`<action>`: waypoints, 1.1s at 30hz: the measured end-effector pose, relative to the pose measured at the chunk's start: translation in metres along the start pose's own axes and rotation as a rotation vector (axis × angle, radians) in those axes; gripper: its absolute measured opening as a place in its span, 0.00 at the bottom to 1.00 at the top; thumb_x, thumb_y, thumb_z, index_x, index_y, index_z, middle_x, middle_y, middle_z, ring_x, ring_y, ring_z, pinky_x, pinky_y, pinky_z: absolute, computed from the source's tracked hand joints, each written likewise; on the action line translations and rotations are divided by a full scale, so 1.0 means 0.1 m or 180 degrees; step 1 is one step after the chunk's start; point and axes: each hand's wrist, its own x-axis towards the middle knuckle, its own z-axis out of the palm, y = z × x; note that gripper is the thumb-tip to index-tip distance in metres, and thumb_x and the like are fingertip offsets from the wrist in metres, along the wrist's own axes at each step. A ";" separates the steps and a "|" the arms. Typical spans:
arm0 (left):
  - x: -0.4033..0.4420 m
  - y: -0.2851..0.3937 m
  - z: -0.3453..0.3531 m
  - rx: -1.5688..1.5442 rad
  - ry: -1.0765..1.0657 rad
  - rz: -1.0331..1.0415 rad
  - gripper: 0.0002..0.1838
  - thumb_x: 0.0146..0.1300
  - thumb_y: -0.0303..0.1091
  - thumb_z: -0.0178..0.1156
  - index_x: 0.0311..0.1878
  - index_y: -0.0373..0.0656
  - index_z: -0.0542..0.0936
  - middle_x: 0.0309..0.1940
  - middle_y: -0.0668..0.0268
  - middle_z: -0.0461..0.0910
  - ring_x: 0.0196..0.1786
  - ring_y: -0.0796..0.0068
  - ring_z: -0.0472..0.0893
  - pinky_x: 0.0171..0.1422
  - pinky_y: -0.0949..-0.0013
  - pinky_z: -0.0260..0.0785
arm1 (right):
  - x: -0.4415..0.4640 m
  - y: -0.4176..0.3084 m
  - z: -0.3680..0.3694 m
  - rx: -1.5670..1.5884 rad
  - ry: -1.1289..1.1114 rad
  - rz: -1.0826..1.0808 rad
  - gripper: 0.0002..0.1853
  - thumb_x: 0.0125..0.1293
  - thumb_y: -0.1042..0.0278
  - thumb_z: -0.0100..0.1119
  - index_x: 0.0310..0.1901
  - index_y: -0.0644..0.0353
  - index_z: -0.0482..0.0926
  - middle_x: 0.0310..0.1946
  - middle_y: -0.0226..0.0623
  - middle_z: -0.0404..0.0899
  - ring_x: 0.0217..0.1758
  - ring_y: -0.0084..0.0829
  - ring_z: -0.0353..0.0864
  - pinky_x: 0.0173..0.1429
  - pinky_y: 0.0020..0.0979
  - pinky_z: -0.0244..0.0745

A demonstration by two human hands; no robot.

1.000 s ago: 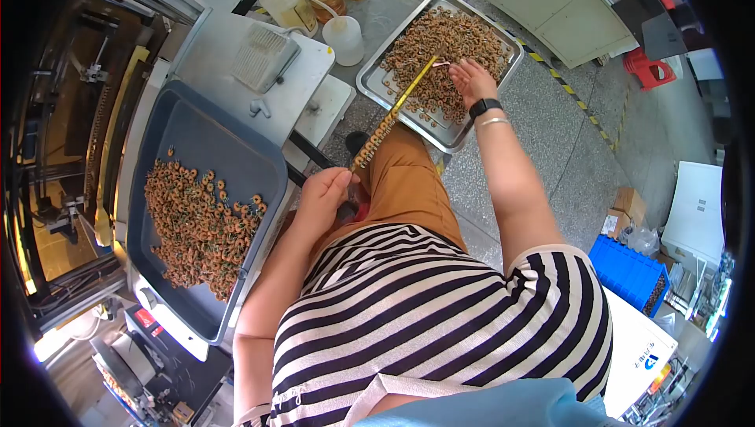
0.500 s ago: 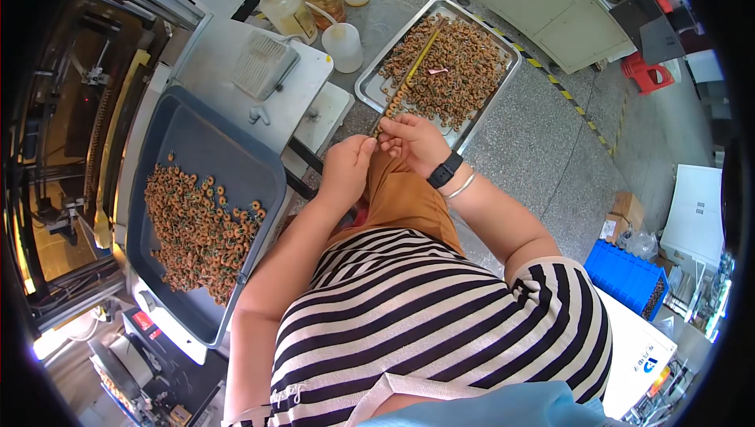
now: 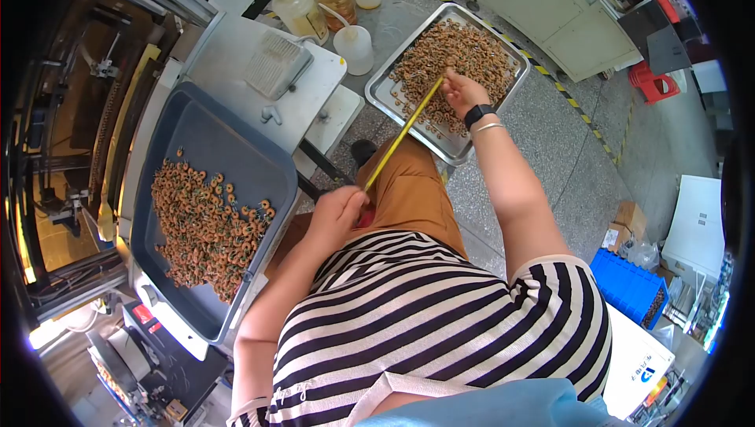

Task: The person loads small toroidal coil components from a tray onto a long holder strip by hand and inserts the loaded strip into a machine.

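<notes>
Yellow strip (image 3: 404,134) slants across the metal tray's (image 3: 384,97) near edge, left hand (image 3: 338,215) gripping its lower end, right hand (image 3: 462,95) fingers curled at its upper end, grip unclear; steady, straight support advisable.

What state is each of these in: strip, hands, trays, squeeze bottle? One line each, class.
Yellow strip, slanting, its middle bare.
Left hand, closed on the strip's near end.
Right hand, at the strip's far end; grip unclear.
Grey tray, partly filled with ring-shaped parts.
Metal tray, partly covered with similar-looking parts.
Squeeze bottle, upright.
</notes>
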 end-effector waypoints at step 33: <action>-2.01 0.25 -0.76 0.0365 0.1649 -0.0272 0.14 0.57 0.41 0.61 0.34 0.37 0.80 0.25 0.55 0.79 0.28 0.57 0.78 0.33 0.63 0.70 | -1.87 0.73 3.40 -0.5466 -0.4083 -0.4268 0.09 0.53 0.72 0.59 0.38 0.62 0.79 0.33 0.44 0.74 0.35 0.42 0.76 0.41 0.36 0.71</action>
